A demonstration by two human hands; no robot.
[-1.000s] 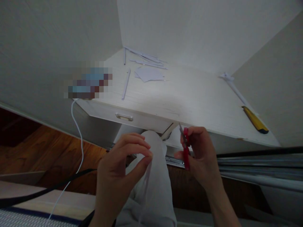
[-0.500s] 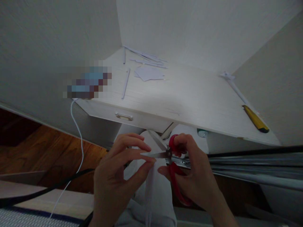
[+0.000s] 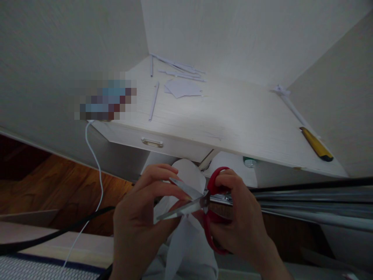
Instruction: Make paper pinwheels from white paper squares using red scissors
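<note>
My right hand (image 3: 240,206) has its fingers through the red handles of a pair of scissors (image 3: 208,202). The blades are spread and point left, the lower one crossing in front of my left fingers. Thumb and fingertips of my left hand (image 3: 145,217) pinch the top of a piece of white paper (image 3: 178,245), which hangs down over my lap. The blades partly hide the pinched end. Whether the lower blade touches the paper, I cannot tell.
On the white desk (image 3: 241,112) lie thin rolled paper sticks (image 3: 154,102), flat paper pieces (image 3: 182,88) and a yellow-black utility knife (image 3: 316,144). A paper stick with a knotted end (image 3: 281,90) lies along the right wall. A white cable (image 3: 93,155) hangs at left.
The scissors have turned, so their blades now point lower left across my left fingers. The paper below my left hand shows wider than before. My left hand stays nearly in place.
</note>
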